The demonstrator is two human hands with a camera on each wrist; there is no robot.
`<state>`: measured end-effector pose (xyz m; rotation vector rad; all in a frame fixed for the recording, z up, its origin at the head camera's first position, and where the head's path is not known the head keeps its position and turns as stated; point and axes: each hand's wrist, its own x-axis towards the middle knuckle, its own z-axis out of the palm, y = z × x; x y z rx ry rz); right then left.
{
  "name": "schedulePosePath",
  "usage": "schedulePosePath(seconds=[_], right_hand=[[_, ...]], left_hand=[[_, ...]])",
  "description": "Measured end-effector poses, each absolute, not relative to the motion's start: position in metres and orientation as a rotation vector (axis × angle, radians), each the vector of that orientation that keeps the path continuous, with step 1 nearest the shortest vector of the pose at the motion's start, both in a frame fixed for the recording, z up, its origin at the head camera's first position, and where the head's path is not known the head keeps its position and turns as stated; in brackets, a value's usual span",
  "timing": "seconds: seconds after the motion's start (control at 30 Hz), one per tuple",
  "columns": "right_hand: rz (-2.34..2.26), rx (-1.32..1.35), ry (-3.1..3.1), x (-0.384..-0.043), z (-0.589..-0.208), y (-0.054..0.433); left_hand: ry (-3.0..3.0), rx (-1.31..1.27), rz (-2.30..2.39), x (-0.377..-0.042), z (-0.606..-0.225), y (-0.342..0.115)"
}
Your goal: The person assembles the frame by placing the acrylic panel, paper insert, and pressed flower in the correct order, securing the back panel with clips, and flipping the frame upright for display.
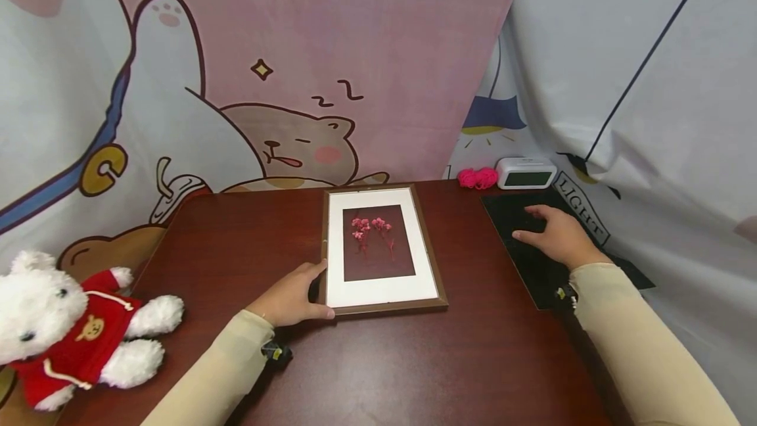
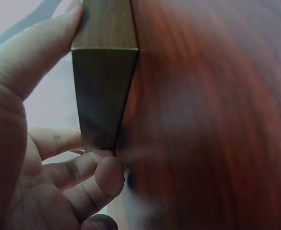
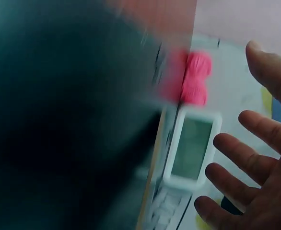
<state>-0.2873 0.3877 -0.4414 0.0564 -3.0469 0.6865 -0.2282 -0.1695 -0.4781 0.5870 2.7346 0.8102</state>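
A wooden picture frame (image 1: 435, 267) with a white mat and pink dried flowers lies face up on the table. At its lower left corner, my left hand (image 1: 292, 296) grips the frame, thumb by the front edge and fingers by the left side. The left wrist view shows the brown frame corner (image 2: 104, 91) between the thumb and the fingers (image 2: 73, 167). My right hand (image 1: 558, 236) hovers over a black flat panel (image 1: 520, 209) at the table's right side, fingers apart and holding nothing. In the right wrist view its fingers (image 3: 246, 163) spread beside the dark panel.
At the back right, a small bundle of pink yarn (image 1: 478, 178) sits beside a white digital clock (image 1: 526, 173). A white plush bear (image 1: 77, 327) in a red hoodie lies at the left edge of the table (image 1: 449, 373). Printed cloth (image 1: 378, 51) hangs behind and to the right.
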Motion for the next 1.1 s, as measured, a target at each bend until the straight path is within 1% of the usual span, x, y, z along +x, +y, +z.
schedulePosePath(seconds=[0.27, 0.5, 0.83, 1.1], right_hand=[[0.484, 0.04, -3.125, -0.27, -0.451, 0.446], [0.476, -0.011, -3.224, -0.259, -0.465, 0.471], [0.567, 0.036, -3.182, -0.254, -0.473, 0.47], [0.643, 0.157, -3.081, -0.247, -0.47, 0.446]], left_hand=[[2.734, 0.569, 0.804, -0.227, -0.477, -0.17], [2.729, 0.585, 0.811, -0.227, -0.476, -0.169], [2.744, 0.597, 0.81, -0.227, -0.48, -0.17], [2.738, 0.606, 0.809, -0.227, -0.48, -0.171]])
